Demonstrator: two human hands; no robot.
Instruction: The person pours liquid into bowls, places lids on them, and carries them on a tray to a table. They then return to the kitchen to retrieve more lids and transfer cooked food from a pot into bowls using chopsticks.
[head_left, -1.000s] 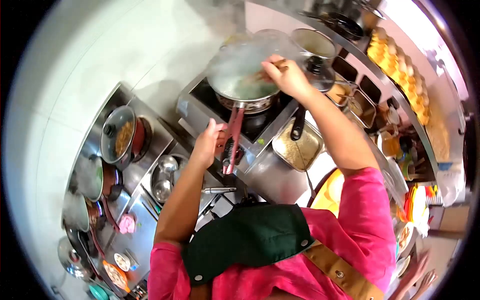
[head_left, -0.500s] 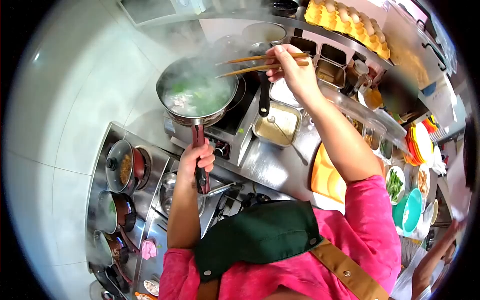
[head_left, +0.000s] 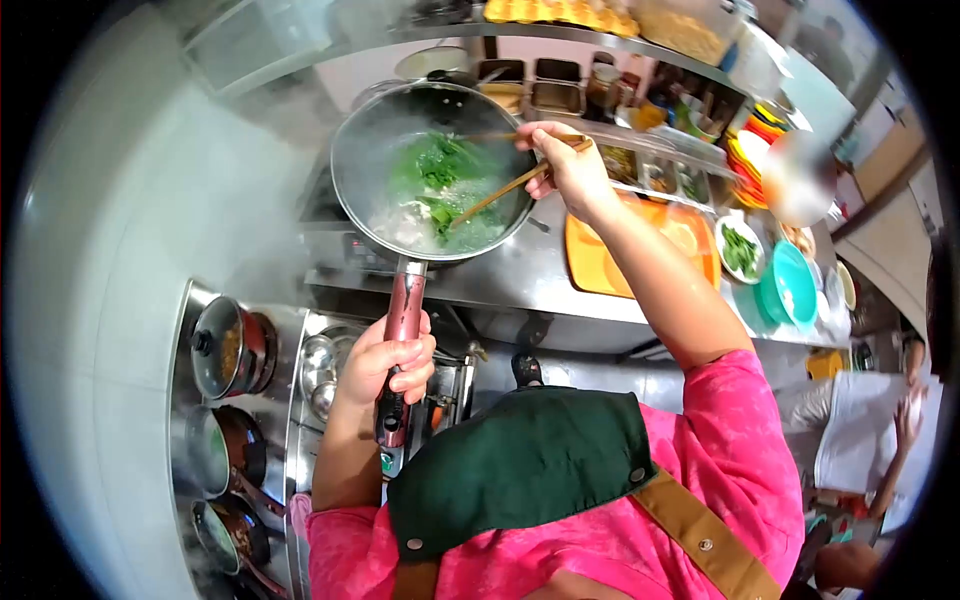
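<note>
My left hand (head_left: 385, 370) is closed around the reddish-brown and black handle of a deep pan (head_left: 345, 205). Steaming, cloudy liquid fills the pan's bottom, with bright green leafy vegetables (head_left: 438, 160) and pale pieces (head_left: 408, 228) that I cannot name for sure. Between the fingers of my right hand (head_left: 570, 175) is a pair of wooden chopsticks (head_left: 505, 190), spread apart. One tip reaches into the liquid beside the greens; the other stick lies higher, its tip blurred by steam. Beneath the pan, the cooker (head_left: 345, 245) is mostly hidden.
Lidded pots (head_left: 222, 350) stand on the stove at left. An orange tray (head_left: 590, 250), a plate of greens (head_left: 740, 250) and a turquoise bowl (head_left: 788, 285) line the counter to the right. Above runs a shelf with a yellow egg tray (head_left: 560, 12). Another person (head_left: 870, 430) is at lower right.
The pan appears larger and closer, raised toward me off the cooker. The chopsticks have gone from above the pan down into its contents. My view has shifted, showing more floor and counter.
</note>
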